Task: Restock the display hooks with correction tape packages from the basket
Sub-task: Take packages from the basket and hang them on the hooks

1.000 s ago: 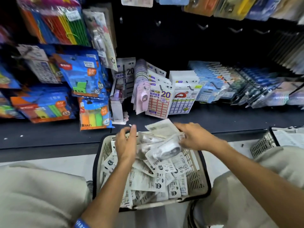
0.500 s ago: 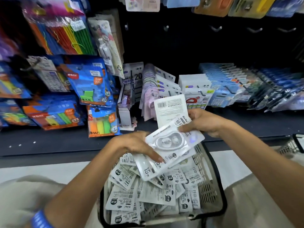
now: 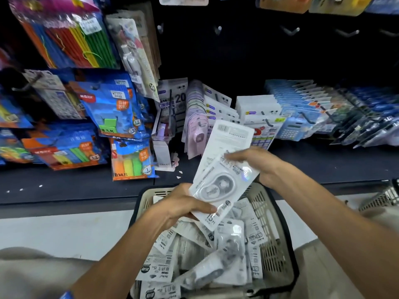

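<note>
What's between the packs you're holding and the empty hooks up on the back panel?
In the head view, only dark back panel lies between the held correction tape packages and the empty hooks; pink and white packs hang just behind.

A basket [image 3: 272, 214] of correction tape packages [image 3: 194, 251] is set before the shelf [image 3: 86, 184]; empty display hooks [image 3: 290, 31] are mounted above it.

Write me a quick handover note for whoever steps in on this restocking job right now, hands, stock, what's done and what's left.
Left hand grips the lower end of a small stack of correction tape packages; right hand holds its upper edge.
The stack is above the basket, not yet at any hook.
Many more packages lie loose in the basket.
Bare hooks show on the dark panel above.
Done: stack picked. Left: hang it, then the rest.
</note>
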`<action>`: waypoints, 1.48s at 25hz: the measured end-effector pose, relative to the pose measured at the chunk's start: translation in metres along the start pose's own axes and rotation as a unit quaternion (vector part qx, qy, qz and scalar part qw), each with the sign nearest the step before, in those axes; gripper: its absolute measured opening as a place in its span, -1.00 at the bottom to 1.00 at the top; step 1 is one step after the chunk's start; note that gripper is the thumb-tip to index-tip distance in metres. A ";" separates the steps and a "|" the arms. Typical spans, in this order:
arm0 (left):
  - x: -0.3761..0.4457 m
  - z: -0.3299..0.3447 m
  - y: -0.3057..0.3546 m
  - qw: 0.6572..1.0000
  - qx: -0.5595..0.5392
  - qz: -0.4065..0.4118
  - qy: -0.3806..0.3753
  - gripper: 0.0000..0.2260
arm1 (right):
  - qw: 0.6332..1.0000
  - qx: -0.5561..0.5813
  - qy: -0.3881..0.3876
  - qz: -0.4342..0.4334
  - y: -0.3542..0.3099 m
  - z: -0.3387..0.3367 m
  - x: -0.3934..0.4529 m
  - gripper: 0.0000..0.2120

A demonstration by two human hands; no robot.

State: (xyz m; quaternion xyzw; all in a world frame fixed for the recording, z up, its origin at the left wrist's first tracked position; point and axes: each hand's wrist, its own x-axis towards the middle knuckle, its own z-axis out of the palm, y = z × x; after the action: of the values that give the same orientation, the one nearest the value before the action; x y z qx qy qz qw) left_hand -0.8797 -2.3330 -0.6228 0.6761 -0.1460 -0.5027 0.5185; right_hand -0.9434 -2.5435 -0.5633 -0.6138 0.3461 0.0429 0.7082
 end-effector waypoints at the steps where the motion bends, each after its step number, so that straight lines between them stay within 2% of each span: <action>1: 0.000 0.001 0.000 1.000 0.008 -0.003 0.024 -0.67 | 0.998 0.055 0.024 -0.006 0.000 0.000 0.000 -0.92; 3: 0.001 -0.003 -0.003 0.996 -0.005 -0.009 0.088 -0.66 | 0.984 0.101 0.126 -0.076 0.000 -0.005 0.001 -0.88; 4: 0.000 -0.007 -0.004 0.992 -0.032 -0.013 0.124 -0.66 | 0.968 0.064 0.199 -0.140 0.000 -0.007 0.000 -0.85; 5: 0.000 -0.009 -0.005 0.985 -0.075 -0.012 0.154 -0.67 | 0.938 -0.020 0.265 -0.222 0.003 -0.009 -0.002 -0.79; 6: -0.001 -0.012 -0.005 0.977 -0.119 -0.005 0.176 -0.68 | 0.894 -0.137 0.296 -0.307 0.009 -0.010 -0.006 -0.75; 8: -0.002 -0.011 -0.002 0.964 -0.189 0.027 0.184 -0.73 | 0.771 -0.375 0.248 -0.450 0.030 0.002 -0.017 -0.57; 9: -0.004 -0.009 0.001 0.959 -0.219 0.049 0.173 -0.80 | 0.713 -0.468 0.197 -0.484 0.045 0.012 -0.020 -0.40; 10: -0.007 -0.008 0.006 0.952 -0.258 0.067 0.153 -0.85 | 0.677 -0.531 0.154 -0.485 0.056 0.023 -0.023 -0.26; 12: -0.012 -0.012 0.013 0.930 -0.349 0.084 0.076 -0.73 | 0.659 -0.562 0.102 -0.489 0.068 0.035 -0.024 -0.12; 14: -0.022 -0.017 0.017 0.924 -0.378 0.063 -0.010 -0.60 | 0.622 -0.584 0.019 -0.522 0.073 0.039 -0.026 -0.04; 15: -0.025 -0.019 0.016 0.936 -0.348 0.047 -0.017 -0.55 | 0.627 -0.572 -0.027 -0.528 0.078 0.043 -0.028 -0.02; 16: -0.025 -0.019 0.014 0.953 -0.300 0.035 0.002 -0.51 | 0.682 -0.513 -0.053 -0.518 0.083 0.047 -0.030 -0.04; 17: -0.024 -0.020 0.012 0.962 -0.268 0.032 0.044 -0.47 | 0.773 -0.405 -0.047 -0.487 0.088 0.053 -0.031 -0.11; 18: -0.023 -0.022 0.010 0.959 -0.266 0.035 0.094 -0.44 | 0.859 -0.279 -0.009 -0.430 0.093 0.058 -0.030 -0.20; 19: -0.020 -0.026 0.008 0.952 -0.268 0.044 0.137 -0.43 | 0.916 -0.178 0.041 -0.357 0.098 0.059 -0.029 -0.27; 20: -0.019 -0.029 0.006 0.948 -0.259 0.052 0.177 -0.45 | 0.945 -0.156 0.064 -0.280 0.106 0.054 -0.029 -0.33; 21: -0.018 -0.033 0.002 0.948 -0.231 0.060 0.209 -0.49 | 0.958 -0.222 0.033 -0.178 0.116 0.047 -0.028 -0.37; 22: -0.017 -0.035 -0.002 0.952 -0.193 0.059 0.231 -0.54 | 0.940 -0.333 -0.038 -0.058 0.128 0.043 -0.026 -0.38; 23: -0.016 -0.036 -0.006 0.956 -0.155 0.056 0.242 -0.58 | 0.886 -0.450 -0.104 0.027 0.142 0.041 -0.026 -0.42; 24: -0.014 -0.035 -0.010 0.959 -0.127 0.052 0.248 -0.60 | 0.812 -0.563 -0.150 0.047 0.153 0.040 -0.027 -0.51; 25: -0.012 -0.036 -0.014 0.961 -0.115 0.051 0.248 -0.61 | 0.750 -0.639 -0.171 0.006 0.155 0.038 -0.024 -0.63; 26: -0.010 -0.036 -0.017 0.960 -0.113 0.050 0.251 -0.60 | 0.725 -0.662 -0.182 -0.057 0.148 0.033 -0.019 -0.73; 27: -0.008 -0.037 -0.020 0.959 -0.112 0.047 0.258 -0.60 | 0.728 -0.648 -0.195 -0.106 0.132 0.026 -0.011 -0.81; 28: -0.006 -0.040 -0.023 0.957 -0.107 0.041 0.267 -0.61 | 0.755 -0.609 -0.208 -0.130 0.111 0.016 -0.005 -0.87; 30: -0.002 -0.044 -0.028 0.958 -0.091 0.023 0.271 -0.66 | 0.833 -0.490 -0.223 -0.128 0.075 -0.005 0.002 -0.92; 32: 0.001 -0.044 -0.032 0.964 -0.058 0.009 0.259 -0.65 | 0.891 -0.380 -0.225 -0.110 0.064 -0.016 0.004 -0.88; 35: 0.004 -0.038 -0.033 0.980 -0.003 0.004 0.197 -0.58 | 0.946 -0.225 -0.211 -0.099 0.068 -0.009 0.007 -0.89; 37: 0.003 -0.030 -0.031 0.989 -0.028 -0.002 0.146 -0.62 | 0.970 -0.166 -0.156 -0.083 0.069 -0.003 0.010 -0.89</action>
State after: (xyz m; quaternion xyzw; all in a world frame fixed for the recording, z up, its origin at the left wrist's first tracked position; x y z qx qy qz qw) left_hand -0.8629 -2.3057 -0.6520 0.7277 -0.0534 -0.4037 0.5519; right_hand -0.9711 -2.5330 -0.6266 -0.7349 0.1678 0.1362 0.6428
